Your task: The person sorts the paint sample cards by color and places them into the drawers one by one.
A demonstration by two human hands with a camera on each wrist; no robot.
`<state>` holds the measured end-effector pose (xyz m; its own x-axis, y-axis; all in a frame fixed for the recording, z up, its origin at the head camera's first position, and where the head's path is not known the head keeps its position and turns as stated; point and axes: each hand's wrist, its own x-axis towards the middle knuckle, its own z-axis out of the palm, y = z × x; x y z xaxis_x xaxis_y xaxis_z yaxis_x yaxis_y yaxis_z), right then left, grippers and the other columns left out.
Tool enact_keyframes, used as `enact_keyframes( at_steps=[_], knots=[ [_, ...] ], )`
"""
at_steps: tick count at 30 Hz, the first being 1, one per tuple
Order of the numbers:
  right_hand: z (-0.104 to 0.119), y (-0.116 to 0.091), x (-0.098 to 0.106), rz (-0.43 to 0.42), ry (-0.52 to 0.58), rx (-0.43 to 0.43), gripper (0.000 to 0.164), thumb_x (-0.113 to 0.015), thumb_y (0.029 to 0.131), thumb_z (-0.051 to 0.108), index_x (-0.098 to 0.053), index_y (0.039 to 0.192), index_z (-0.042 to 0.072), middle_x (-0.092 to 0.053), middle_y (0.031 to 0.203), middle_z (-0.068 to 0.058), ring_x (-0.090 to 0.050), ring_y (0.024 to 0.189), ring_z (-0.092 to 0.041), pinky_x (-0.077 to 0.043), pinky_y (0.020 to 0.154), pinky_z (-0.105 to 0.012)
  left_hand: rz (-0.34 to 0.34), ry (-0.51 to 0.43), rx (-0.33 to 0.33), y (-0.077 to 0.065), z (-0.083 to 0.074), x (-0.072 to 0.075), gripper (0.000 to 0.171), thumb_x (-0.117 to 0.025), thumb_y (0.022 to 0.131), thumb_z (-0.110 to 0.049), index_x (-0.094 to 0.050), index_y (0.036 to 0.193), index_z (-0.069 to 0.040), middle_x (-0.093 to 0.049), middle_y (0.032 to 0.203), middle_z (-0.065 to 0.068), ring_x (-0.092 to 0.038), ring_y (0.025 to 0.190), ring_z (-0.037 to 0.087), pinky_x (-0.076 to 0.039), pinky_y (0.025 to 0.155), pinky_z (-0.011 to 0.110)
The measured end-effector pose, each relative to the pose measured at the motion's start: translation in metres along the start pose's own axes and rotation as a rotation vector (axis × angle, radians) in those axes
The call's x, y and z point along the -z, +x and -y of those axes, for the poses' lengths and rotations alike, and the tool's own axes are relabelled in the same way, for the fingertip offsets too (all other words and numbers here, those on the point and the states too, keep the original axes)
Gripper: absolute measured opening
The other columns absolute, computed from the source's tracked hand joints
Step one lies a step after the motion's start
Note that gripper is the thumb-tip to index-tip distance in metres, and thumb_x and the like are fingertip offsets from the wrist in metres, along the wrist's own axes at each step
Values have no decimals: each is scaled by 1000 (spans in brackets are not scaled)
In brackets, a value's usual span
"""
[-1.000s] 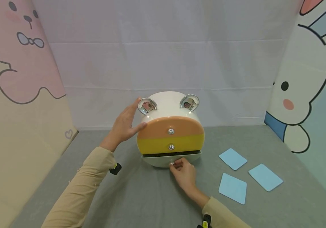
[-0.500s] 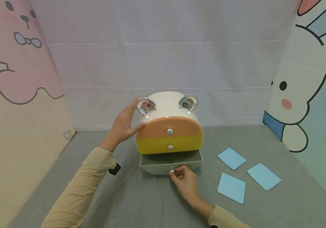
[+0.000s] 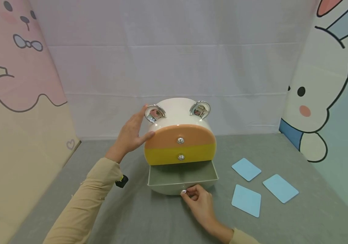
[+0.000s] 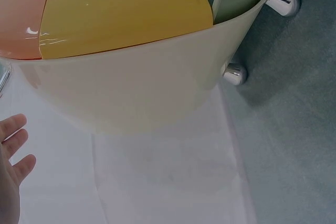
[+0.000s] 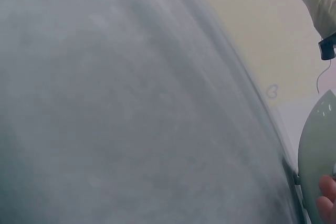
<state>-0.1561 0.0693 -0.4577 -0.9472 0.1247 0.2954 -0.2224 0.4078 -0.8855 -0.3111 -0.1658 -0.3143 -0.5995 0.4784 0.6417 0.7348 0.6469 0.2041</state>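
A small rounded chest of drawers (image 3: 177,112) with a white body and two silver ears stands on the grey cloth. Its orange top drawer (image 3: 161,137) and yellow middle drawer (image 3: 161,156) are closed. The green bottom drawer (image 3: 165,189) is pulled out, and its visible inside holds nothing. My right hand (image 3: 200,205) pinches the silver knob (image 3: 183,192) of that drawer between thumb and finger. My left hand (image 3: 129,134) rests with extended fingers on the chest's upper left side, by the left ear (image 3: 155,113). In the left wrist view, the chest's white side (image 4: 131,87) fills the middle.
Three light blue cards (image 3: 246,169) lie on the grey cloth (image 3: 125,210) to the right of the chest. A white cloth wall (image 3: 174,67) rises behind. Side panels with a pink animal (image 3: 34,74) and a white rabbit (image 3: 317,84) flank the table.
The green bottom drawer has slid out toward me from a narrow gap to well open, my right hand moving with its knob. The left hand keeps its place on the chest.
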Motion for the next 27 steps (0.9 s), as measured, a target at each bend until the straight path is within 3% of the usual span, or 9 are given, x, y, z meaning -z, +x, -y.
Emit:
enact_keyframes(
  at_steps=[27],
  knots=[
    [0, -21, 7, 54, -2, -6, 17, -73, 76, 22, -62, 79, 10, -68, 73, 1, -52, 49, 2, -41, 42, -17, 2, 1, -1, 0, 0, 1, 88, -32, 84, -69, -11, 147, -11, -24, 149, 6, -36, 126, 31, -30, 102, 47]
  ],
)
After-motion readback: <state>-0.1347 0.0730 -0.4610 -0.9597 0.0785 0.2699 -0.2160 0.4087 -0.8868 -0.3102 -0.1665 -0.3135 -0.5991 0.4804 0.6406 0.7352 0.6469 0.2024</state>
